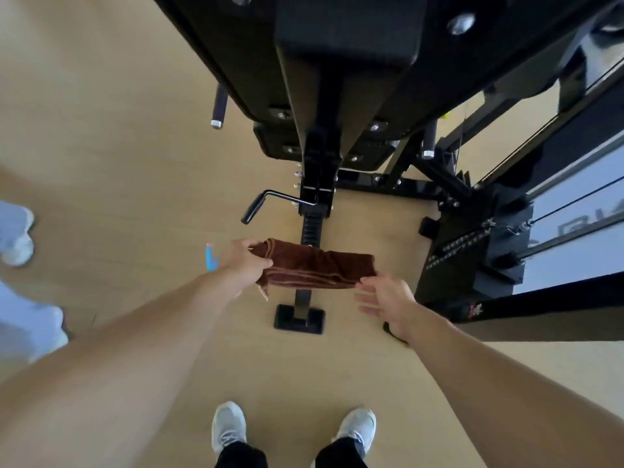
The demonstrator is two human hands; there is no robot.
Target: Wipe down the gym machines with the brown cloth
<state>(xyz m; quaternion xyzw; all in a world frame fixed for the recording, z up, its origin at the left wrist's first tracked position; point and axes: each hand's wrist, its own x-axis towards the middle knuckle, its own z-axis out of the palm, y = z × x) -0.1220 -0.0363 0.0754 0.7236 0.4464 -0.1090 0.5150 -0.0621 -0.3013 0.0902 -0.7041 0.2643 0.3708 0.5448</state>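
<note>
A folded brown cloth (315,265) hangs in the air in front of me, above the floor. My left hand (243,261) grips its left end between thumb and fingers. My right hand (385,298) is just below the cloth's right end with its fingers spread and straight; whether a fingertip touches the cloth is unclear. Behind the cloth rises the black gym machine (337,79), with a padded seat at the top, a central post (309,231) down to a foot plate (299,319), and a black adjustment lever (266,204) sticking out to the left.
The machine's weight stack and cables (489,244) stand at the right, with side handles (218,106) on the frame. My two grey shoes (229,430) stand on the light wood floor. Another person's white shoes (17,238) are at the left edge. A blue object (211,258) lies by my left wrist.
</note>
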